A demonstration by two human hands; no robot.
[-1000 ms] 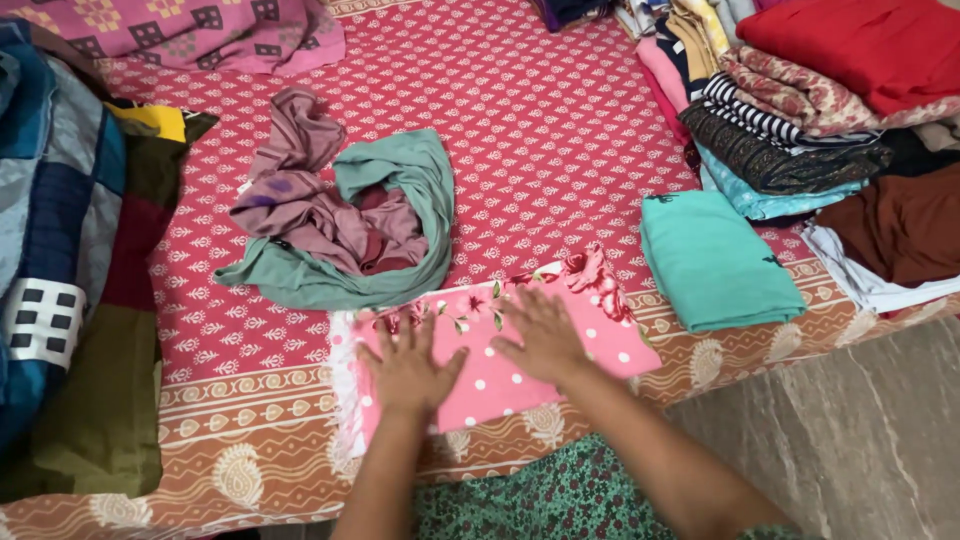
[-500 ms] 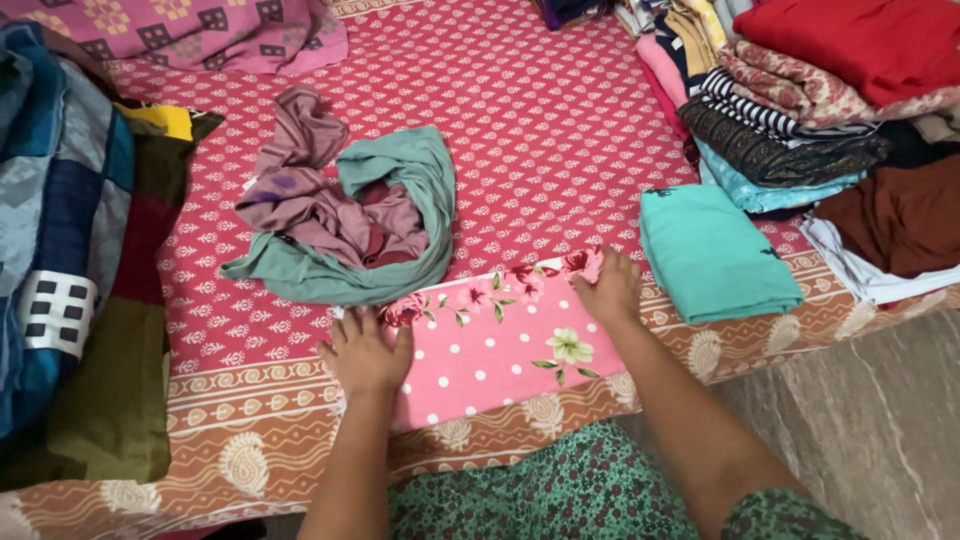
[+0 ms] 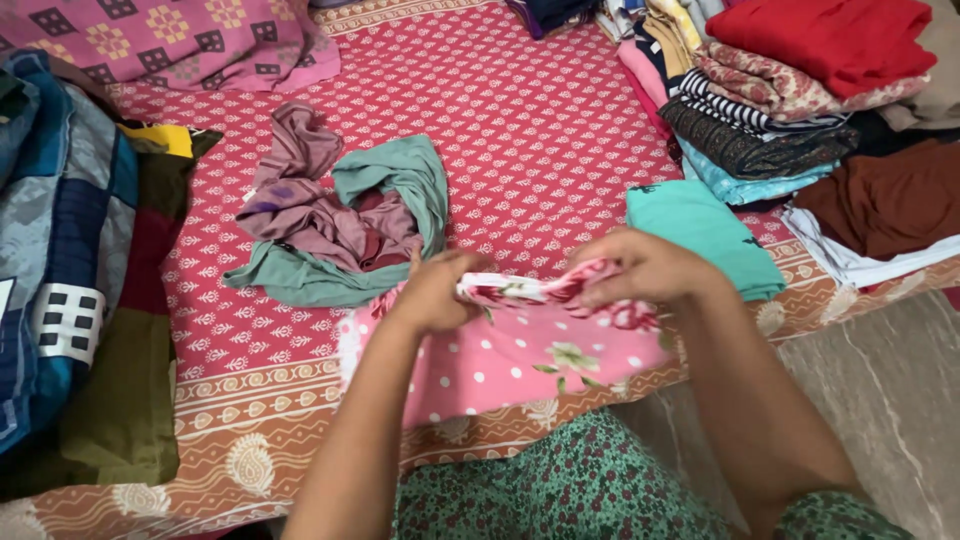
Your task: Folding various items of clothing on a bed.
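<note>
The left hand (image 3: 432, 296) and right hand (image 3: 645, 266) each pinch the flowered top edge of a pink dotted cloth (image 3: 510, 365), lifting it above the red bedsheet (image 3: 530, 130), beside a folded teal garment (image 3: 705, 232).

pink dotted cloth in our hands

we see the pink cloth (image 3: 510, 360), white-dotted with a rose-print border, lifted and bunched along its top edge, the rest lying flat on the bed's edge.
</note>
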